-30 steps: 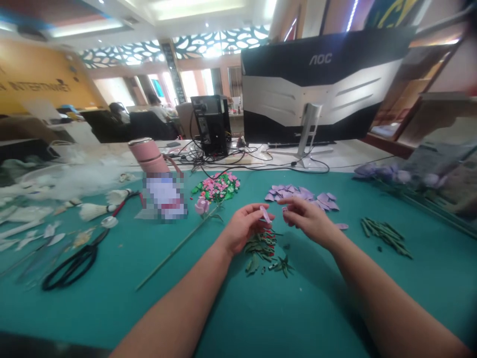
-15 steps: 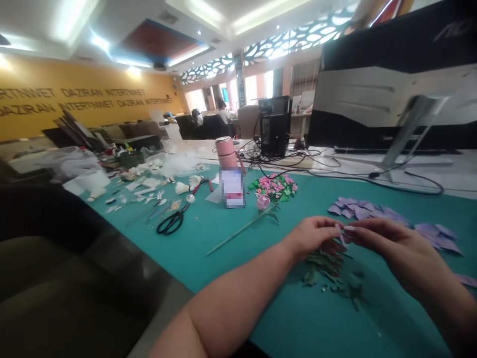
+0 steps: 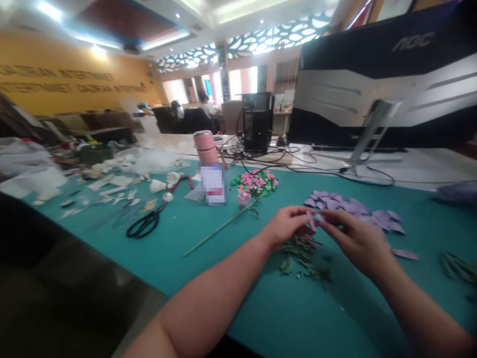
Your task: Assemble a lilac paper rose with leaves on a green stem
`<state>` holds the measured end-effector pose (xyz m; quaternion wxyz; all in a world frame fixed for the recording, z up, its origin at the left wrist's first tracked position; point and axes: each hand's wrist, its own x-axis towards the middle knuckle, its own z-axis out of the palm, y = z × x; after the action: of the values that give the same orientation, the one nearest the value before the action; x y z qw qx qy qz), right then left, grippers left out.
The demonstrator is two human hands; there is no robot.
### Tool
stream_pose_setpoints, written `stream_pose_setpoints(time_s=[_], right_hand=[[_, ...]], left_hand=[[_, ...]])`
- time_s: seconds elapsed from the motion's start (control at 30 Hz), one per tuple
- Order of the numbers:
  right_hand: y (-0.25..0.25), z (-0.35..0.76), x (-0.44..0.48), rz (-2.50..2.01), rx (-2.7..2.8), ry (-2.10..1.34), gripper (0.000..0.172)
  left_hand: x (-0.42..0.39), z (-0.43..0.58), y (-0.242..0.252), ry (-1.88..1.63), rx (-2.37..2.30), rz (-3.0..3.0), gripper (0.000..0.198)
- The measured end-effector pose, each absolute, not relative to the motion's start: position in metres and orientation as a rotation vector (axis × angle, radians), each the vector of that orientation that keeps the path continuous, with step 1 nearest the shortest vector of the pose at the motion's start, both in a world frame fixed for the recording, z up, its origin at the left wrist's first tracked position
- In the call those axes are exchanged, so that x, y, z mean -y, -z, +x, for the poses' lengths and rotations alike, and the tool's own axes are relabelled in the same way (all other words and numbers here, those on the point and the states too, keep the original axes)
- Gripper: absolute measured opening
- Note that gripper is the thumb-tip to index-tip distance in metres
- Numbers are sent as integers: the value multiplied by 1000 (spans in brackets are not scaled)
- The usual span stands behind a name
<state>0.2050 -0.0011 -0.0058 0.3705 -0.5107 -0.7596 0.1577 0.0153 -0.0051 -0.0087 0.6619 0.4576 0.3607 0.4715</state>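
My left hand [image 3: 285, 226] and my right hand [image 3: 354, 241] meet above the teal mat [image 3: 208, 258], their fingertips pinched together on a small pale purple petal [image 3: 312, 219]. Under them lies a heap of small green leaf pieces [image 3: 300, 251]. Behind my right hand sits a pile of purple petals [image 3: 346, 205]. One loose petal [image 3: 405, 254] lies to the right of my right hand. A pink rose on a long green stem [image 3: 242, 199] lies left of my left hand.
A pink bottle [image 3: 206, 154] with a blurred label, a heap of pink and green flower bits [image 3: 257, 181], black scissors [image 3: 143, 226] and white shuttlecocks [image 3: 158, 186] lie to the left. A monitor [image 3: 372, 89] and cables stand behind the mat. Green stems [image 3: 458, 266] lie far right. People sit in the background.
The view swung left, then partly back right. Both hands have stayed pinched together on the petal above the green leaf heap.
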Motion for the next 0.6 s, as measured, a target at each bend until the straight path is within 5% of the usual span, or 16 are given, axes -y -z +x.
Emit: stream_pose_setpoints(time_s=[0.6], right_hand=[[4, 187, 2, -1086, 1649, -933, 27]], left_hand=[[6, 17, 4, -1091, -902, 1212, 38]])
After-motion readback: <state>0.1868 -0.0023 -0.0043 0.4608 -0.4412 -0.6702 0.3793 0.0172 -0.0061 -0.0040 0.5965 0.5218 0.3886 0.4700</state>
